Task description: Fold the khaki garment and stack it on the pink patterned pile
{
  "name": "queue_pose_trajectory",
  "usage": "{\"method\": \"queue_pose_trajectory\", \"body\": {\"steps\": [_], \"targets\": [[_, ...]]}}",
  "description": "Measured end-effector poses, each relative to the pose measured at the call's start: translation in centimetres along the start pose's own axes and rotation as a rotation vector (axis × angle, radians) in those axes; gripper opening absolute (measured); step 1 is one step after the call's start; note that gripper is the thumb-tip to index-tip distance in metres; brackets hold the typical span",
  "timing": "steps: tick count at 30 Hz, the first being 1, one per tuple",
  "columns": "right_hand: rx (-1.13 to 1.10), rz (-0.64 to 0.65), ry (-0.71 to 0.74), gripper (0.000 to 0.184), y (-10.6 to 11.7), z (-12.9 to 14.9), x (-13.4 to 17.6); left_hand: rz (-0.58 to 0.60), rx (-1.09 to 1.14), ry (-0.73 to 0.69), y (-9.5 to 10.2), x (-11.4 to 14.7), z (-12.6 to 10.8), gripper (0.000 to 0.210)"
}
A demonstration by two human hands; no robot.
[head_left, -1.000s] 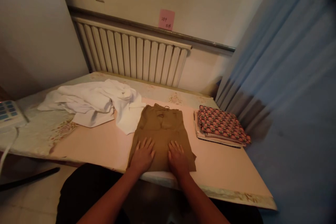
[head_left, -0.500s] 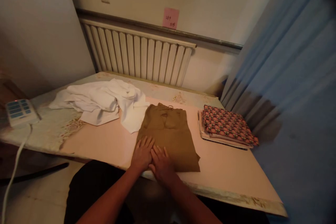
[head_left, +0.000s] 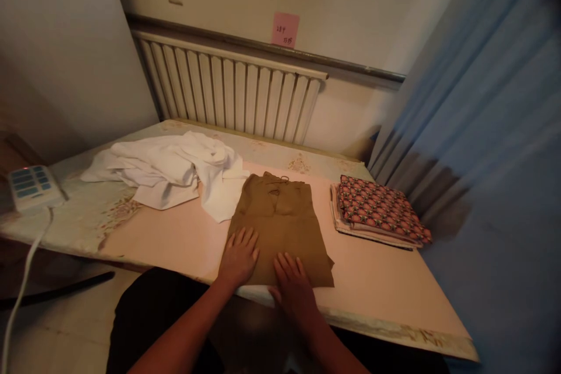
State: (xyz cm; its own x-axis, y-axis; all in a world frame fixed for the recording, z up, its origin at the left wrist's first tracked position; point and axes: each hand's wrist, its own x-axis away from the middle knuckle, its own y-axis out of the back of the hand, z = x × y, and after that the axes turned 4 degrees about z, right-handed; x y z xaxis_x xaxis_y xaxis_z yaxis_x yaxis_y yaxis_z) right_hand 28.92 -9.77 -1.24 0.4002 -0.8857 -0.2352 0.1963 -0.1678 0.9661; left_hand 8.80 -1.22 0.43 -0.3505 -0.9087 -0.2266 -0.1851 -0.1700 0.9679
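A brown garment (head_left: 284, 231), folded into a flat block with a drawstring at its far end, lies in front of me on the table (head_left: 372, 280). My left hand (head_left: 239, 257) rests flat on its near left part, fingers extended. Lower and to the right, my right hand (head_left: 293, 286) lies with fingers spread on the near edge of the same garment. The two hands are apart, and neither grips anything. What the brown garment is exactly, I cannot tell.
A crumpled white cloth (head_left: 170, 163) lies at the left, touching the brown garment. Folded patterned cloth (head_left: 381, 207) is stacked at the right, beside a blue curtain (head_left: 495, 158). A power strip (head_left: 35, 187) with a white cable sits at the far left. Behind stands a radiator (head_left: 236, 90).
My right hand has slid to the right over the brown garment, away from my left hand, which it touched before. The left hand and the garment have stayed in place.
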Motion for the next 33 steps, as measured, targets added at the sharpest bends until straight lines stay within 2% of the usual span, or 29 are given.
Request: {"method": "queue_pose_trajectory", "body": {"steps": [5, 11, 16, 20, 24, 28, 30, 33], "targets": [[-0.065, 0.004, -0.038, 0.048, 0.3, -1.1, 0.6, -0.009, 0.011, 0.011, 0.1, 0.1, 0.0, 0.048], [-0.083, -0.068, -0.118, 0.044, 1.6, -3.2, -3.2, -0.004, 0.009, 0.013, 0.4, 0.1, -0.2, 0.048], [-0.059, -0.04, -0.183, 0.044, 1.6, -3.6, -5.0, 0.004, 0.029, 0.014, -0.2, 0.2, 0.3, 0.049], [-0.056, -0.02, -0.199, 0.044, 1.0, -3.7, -4.9, -0.053, 0.079, 0.156, -0.5, -0.4, 2.0, 0.05], [-0.054, -0.019, -0.195, 0.042, 0.6, -4.0, -5.0, -0.081, 0.221, 0.366, 0.8, -2.3, 4.5, 0.046], [-0.058, -0.027, -0.177, 0.043, 0.7, -4.2, -5.2, 0.048, 0.398, 0.5, 2.7, -4.8, 6.4, 0.032], [-0.058, -0.025, -0.181, 0.043, 0.7, -4.2, -5.2, 0.114, 0.456, 0.514, 3.2, -5.7, 7.0, 0.027], [-0.046, -0.03, -0.18, 0.043, 0.4, -4.2, -5.1, 0.128, 0.529, 0.502, 3.0, -6.3, 7.6, 0.025]]}}
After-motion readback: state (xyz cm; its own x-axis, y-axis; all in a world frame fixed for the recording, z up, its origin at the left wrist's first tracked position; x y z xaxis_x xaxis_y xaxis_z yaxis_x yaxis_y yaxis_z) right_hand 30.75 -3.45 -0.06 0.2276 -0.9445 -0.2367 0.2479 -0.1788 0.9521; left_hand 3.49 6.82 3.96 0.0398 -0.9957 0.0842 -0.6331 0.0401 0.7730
